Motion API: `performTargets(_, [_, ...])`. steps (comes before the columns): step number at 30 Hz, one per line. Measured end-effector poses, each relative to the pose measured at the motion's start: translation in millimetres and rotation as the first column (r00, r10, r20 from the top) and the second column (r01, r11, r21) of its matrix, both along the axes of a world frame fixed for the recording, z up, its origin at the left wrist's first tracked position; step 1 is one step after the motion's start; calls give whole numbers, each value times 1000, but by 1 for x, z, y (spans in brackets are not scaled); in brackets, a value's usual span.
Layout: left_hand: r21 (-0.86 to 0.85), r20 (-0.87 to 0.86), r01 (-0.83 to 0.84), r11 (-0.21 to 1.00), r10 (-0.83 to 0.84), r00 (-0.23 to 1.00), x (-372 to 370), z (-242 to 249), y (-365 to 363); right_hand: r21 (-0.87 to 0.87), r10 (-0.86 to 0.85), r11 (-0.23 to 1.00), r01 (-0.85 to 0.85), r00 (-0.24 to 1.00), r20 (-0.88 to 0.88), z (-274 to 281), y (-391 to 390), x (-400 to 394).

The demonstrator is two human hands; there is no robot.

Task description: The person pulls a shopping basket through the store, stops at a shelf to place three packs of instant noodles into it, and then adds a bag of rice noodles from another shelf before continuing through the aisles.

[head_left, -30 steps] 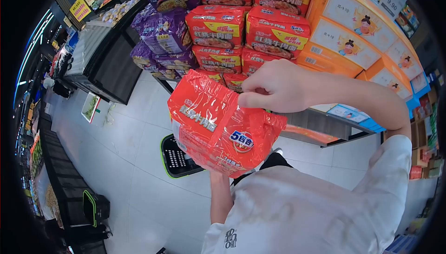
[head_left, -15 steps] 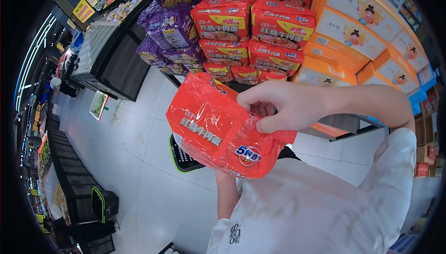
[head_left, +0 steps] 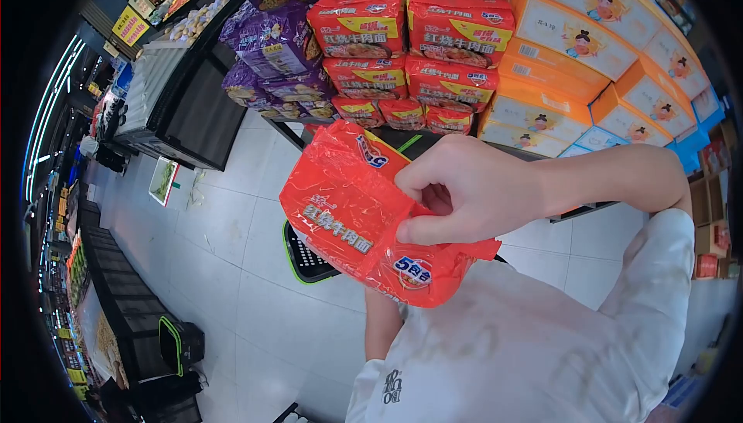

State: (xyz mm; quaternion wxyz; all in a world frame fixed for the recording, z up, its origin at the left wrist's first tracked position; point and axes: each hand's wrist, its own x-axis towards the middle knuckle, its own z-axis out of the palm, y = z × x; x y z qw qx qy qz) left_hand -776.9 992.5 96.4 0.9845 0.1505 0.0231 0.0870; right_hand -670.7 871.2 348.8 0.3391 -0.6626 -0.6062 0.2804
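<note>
My right hand (head_left: 457,191) is closed on the top wrapper of a red multipack of instant noodles (head_left: 340,206), held in front of my chest. The pack is tilted, with its printed side facing up. Below and behind it, my left forearm reaches in, but the pack hides my left hand and its fingers. A black basket with a green rim (head_left: 303,270) shows partly past the pack's lower left edge.
Stacked red noodle packs (head_left: 460,28), purple packs (head_left: 279,44) and orange-and-white boxes (head_left: 569,32) stand ahead. At left are a dark display stand (head_left: 197,106), a white crate with greens (head_left: 163,181) and another black basket (head_left: 182,344) on the floor.
The held pack has turned slightly and moved a little lower, showing more of its upper side. My right hand's fingers have shifted on the wrapper. The shelves sit slightly higher and further left in view.
</note>
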Motion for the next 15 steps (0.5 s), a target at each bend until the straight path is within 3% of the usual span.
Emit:
performTargets(7, [-8, -11, 71, 997, -71, 997, 14, -4, -14, -40, -101, 994, 101, 995, -15, -9, -7, 0])
performTargets(15, [-7, -3, 72, 997, -72, 997, 23, -3, -32, -152, -144, 982, 116, 972, -184, -17, -29, 12])
